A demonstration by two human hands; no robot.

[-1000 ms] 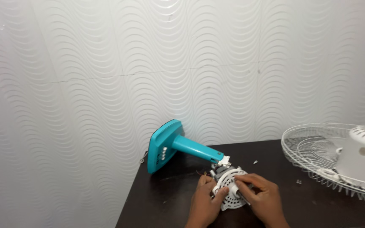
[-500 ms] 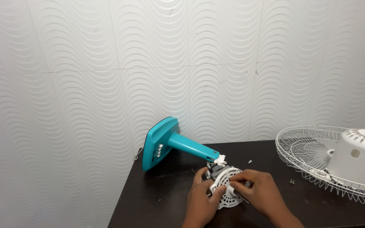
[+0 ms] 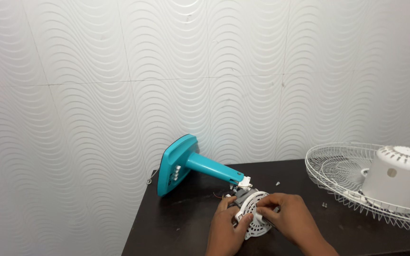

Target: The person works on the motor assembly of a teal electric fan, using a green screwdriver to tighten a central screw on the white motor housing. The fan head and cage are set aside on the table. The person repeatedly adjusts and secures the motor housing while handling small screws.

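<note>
A teal fan stand (image 3: 200,167) lies on its side on the dark table (image 3: 176,227), its flat base tipped up toward the wall. At the stand's near end sits a white round motor unit (image 3: 254,215) with vent holes. My left hand (image 3: 228,227) grips the motor's left side. My right hand (image 3: 288,219) pinches a small part at the motor's front, fingers closed on it. What lies under the fingers is hidden.
A white wire fan guard (image 3: 357,182) lies at the right of the table with a white motor cover (image 3: 397,178) standing in it. Small screws (image 3: 325,205) lie between it and my hands. A white wavy-pattern wall (image 3: 205,80) stands right behind.
The view has shifted, so the stand and guard sit a little lower and further left in the frame. Both hands stay on the motor; the right fingers have shifted slightly on its front.
</note>
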